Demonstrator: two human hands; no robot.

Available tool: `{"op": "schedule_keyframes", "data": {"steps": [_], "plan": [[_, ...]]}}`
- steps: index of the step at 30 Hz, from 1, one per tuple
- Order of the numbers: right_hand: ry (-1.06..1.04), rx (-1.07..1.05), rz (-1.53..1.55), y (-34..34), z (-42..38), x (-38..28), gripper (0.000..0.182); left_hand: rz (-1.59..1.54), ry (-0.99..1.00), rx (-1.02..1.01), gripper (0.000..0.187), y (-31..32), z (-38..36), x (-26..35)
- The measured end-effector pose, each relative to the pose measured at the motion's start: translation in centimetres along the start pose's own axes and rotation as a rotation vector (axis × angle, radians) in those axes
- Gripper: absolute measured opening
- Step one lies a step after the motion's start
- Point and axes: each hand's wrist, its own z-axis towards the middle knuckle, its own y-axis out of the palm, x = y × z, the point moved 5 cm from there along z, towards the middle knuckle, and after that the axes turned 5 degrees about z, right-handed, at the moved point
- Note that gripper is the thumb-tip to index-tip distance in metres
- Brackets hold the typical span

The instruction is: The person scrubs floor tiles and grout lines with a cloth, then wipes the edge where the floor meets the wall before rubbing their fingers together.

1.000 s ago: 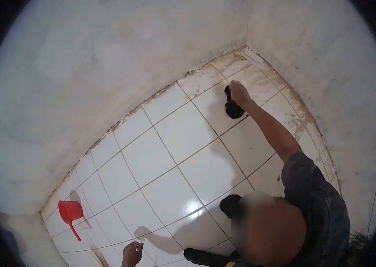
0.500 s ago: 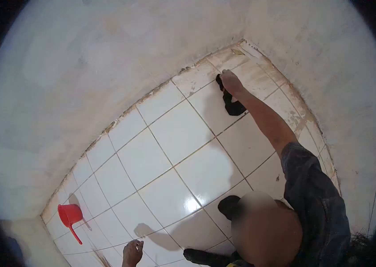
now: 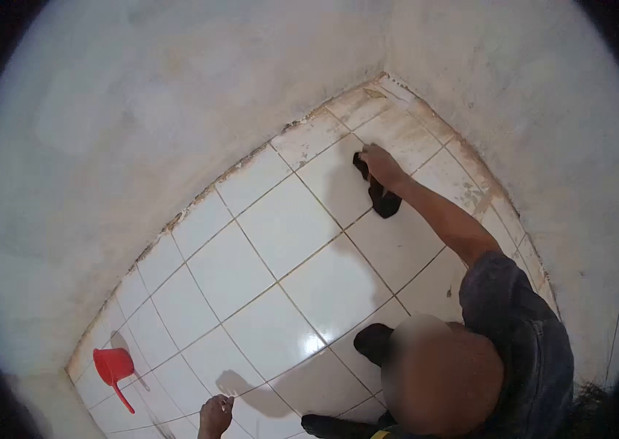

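Near the far corner of the tiled floor, my right hand [image 3: 383, 167] is closed on a black object [image 3: 384, 202]. One part of it shows at my fingers and a wider part under my wrist; its exact kind is unclear. At the bottom left, my left hand [image 3: 216, 417] hovers over the tiles with fingers partly spread and holding nothing. A red dipper [image 3: 113, 365] with a long handle rests on the floor farther left, away from both hands.
Pale walls [image 3: 178, 110] meet the white tiled floor [image 3: 287, 227] along crumbling, stained edges. Black footwear [image 3: 373, 344] and a blurred, rounded form [image 3: 441, 380] show at the lower right. Brown stains and loose debris mark the corner tiles [image 3: 404, 132].
My right hand and the black object have moved down in view, slightly farther from the corner. The view has shifted a little; my left hand stays low and has barely moved.
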Motion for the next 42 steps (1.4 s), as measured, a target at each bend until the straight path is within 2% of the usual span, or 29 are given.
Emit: {"op": "schedule_keyframes", "data": {"steps": [2, 3, 5, 7, 9, 11, 13, 15, 16, 17, 20, 24, 27, 30, 31, 33, 36, 37, 42], "plan": [[0.179, -0.008, 0.109, 3.2, 1.7, 3.1, 0.021, 0.003, -0.007, -0.035, 0.032, 0.1, 0.1, 0.0], [0.267, -0.024, 0.153, 4.1, 2.7, 4.1, 0.019, -0.142, -0.051, -0.056, 0.03, -0.6, -0.2, 0.8], [0.447, -0.062, 0.223, 5.0, 4.8, 5.3, 0.013, -0.15, -0.11, -0.074, 0.029, -1.1, -0.9, 1.4], [0.491, -0.107, 0.238, 4.8, 5.0, 5.4, 0.01, -0.122, -0.151, -0.107, 0.028, -0.5, -1.4, 1.1], [0.559, -0.027, 0.424, 5.4, 4.0, 5.4, 0.011, -0.059, -0.172, -0.137, 0.028, 0.6, -1.6, 0.2], [0.518, -0.024, 0.416, 5.3, 2.9, 5.1, 0.015, -0.078, -0.115, -0.102, 0.029, 0.6, -1.9, 0.2], [0.372, -0.089, 0.215, 4.2, 1.0, 2.6, 0.022, -0.077, -0.074, -0.07, 0.031, 1.3, -1.6, -0.7], [0.302, -0.156, 0.185, 2.8, -0.4, -0.2, 0.022, -0.082, -0.016, -0.059, 0.032, 2.3, -1.5, -1.5], [0.27, -0.184, 0.173, 2.2, -0.4, -1.2, 0.023, -0.078, 0.012, -0.051, 0.033, 0.8, -1.0, -0.4], [0.37, -0.188, 0.218, 1.7, -0.2, -1.4, 0.032, -0.067, -0.19, -0.193, 0.036, 0.1, -1.0, 0.0], [0.394, -0.238, 0.155, 0.6, 1.8, -1.6, 0.037, -0.06, -0.107, -0.183, 0.039, 0.4, -0.4, -0.6], [0.232, 0.08, 0.041, 4.2, 4.5, -0.1, 0.022, -0.031, -0.066, -0.094, 0.039, -0.1, -0.4, 0.2], [0.332, -0.003, 0.222, 5.1, 5.3, 0.4, 0.02, -0.107, -0.187, -0.237, 0.04, -0.3, -0.8, 0.9], [0.138, 0.143, 0.236, 3.9, 3.2, -2.2, 0.011, -0.109, -0.107, -0.148, 0.038, -0.3, -0.9, 1.1], [0.117, 0.106, 0.321, 4.9, 1.7, -2.4, 0.011, -0.065, -0.086, -0.117, 0.037, 0.1, -0.9, 0.8], [0.177, -0.106, 0.479, 1.1, -0.7, -6.1, 0.023, 0.025, -0.046, -0.054, 0.035, 0.9, -0.6, -0.1], [0.422, -0.198, 0.832, 1.4, -2.9, -6.4, 0.03, -0.024, -0.066, -0.115, 0.032, -0.1, -0.5, 0.9], [0.191, -0.171, 0.582, 0.8, -2.0, -6.4, 0.032, -0.034, -0.055, -0.12, 0.031, -0.1, -0.4, 1.1], [0.321, 0.0, 0.601, 3.9, 3.3, -1.3, 0.024, -0.064, -0.029, -0.058, 0.029, -0.3, -0.3, 1.1]]}}
